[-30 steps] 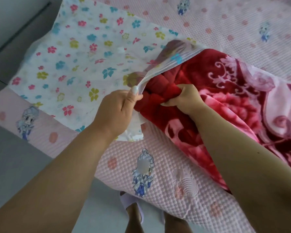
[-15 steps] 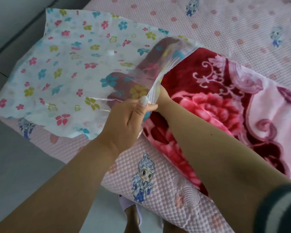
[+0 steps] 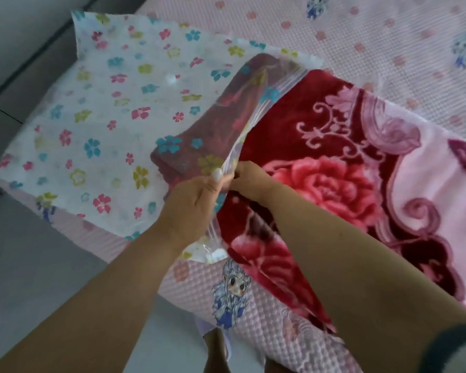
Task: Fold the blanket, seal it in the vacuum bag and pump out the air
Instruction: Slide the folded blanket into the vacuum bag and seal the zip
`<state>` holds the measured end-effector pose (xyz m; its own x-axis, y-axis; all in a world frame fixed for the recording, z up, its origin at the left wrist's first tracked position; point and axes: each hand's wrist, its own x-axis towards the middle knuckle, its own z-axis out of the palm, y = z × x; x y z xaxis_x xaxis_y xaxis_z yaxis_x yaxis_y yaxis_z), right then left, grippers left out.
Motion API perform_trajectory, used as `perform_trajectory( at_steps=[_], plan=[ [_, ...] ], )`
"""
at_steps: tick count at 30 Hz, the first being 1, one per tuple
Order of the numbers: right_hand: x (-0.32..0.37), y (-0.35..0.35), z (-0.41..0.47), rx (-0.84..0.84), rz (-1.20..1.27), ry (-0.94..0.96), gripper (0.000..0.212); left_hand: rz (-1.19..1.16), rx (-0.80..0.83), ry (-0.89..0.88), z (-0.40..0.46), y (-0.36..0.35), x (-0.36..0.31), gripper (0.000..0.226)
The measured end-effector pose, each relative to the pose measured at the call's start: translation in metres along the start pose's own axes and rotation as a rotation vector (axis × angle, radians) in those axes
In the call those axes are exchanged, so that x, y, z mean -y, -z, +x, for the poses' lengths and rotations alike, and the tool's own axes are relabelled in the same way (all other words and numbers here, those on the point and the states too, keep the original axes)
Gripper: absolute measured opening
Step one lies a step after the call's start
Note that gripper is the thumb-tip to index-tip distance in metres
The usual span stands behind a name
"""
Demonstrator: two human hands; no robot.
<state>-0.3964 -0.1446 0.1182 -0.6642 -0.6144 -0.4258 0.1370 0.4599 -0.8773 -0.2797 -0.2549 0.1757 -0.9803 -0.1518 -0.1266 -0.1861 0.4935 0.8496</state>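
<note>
From the head view I look down on a bed covered in a pink quilted sheet [image 3: 267, 300] printed with small cartoon figures; I take the sheet as my landmark. On it, toward its near left corner, lies the vacuum bag [image 3: 97, 125], white with small coloured flowers, mostly flat, with its left end hanging a little past the sheet's edge. The bag's open mouth faces right. The blanket [image 3: 334, 162], deep red with large pink roses and a pale pink border, lies on the sheet to the right of the bag, and its left end is already inside: I see it as a dark red shape through the translucent film near the mouth. The rest of the blanket is outside, spread over the sheet's right side and reaching the near edge. My left hand [image 3: 191, 208] is at the bag's mouth, thumb and fingers pressed together on the upper lip of the film, pinching it and lifting it off the blanket. My right hand [image 3: 249, 177] sits just beside it, touching the mouth, with its fingers tucked in under the lifted film against the blanket; they are hidden, so I cannot tell whether they grip the fabric or only press it. Both forearms are bare; a dark striped sleeve [image 3: 457, 348] shows at the lower right. Below the sheet's near edge is grey floor [image 3: 24, 251].
</note>
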Motion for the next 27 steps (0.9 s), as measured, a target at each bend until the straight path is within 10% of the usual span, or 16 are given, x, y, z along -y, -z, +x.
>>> perform_trajectory(
  at_steps=[4, 14, 21, 27],
  plan=[
    [-0.005, 0.048, -0.021, -0.095, 0.148, -0.009, 0.021, 0.269, -0.020, -0.092, 0.024, -0.008, -0.013, 0.050],
    [-0.013, 0.207, 0.048, -0.636, -0.704, 0.002, 0.054, 0.809, 0.180, -0.020, 0.168, -0.046, -0.048, 0.059],
    [-0.015, 0.270, 0.095, -0.474, -0.696, -0.366, 0.117, 0.805, 0.241, -0.031, 0.253, -0.070, -0.051, 0.071],
    [-0.025, 0.268, 0.126, -0.261, -0.589, -0.426, 0.085, 0.633, 0.246, -0.073, 0.315, -0.081, -0.056, 0.067]
  ],
)
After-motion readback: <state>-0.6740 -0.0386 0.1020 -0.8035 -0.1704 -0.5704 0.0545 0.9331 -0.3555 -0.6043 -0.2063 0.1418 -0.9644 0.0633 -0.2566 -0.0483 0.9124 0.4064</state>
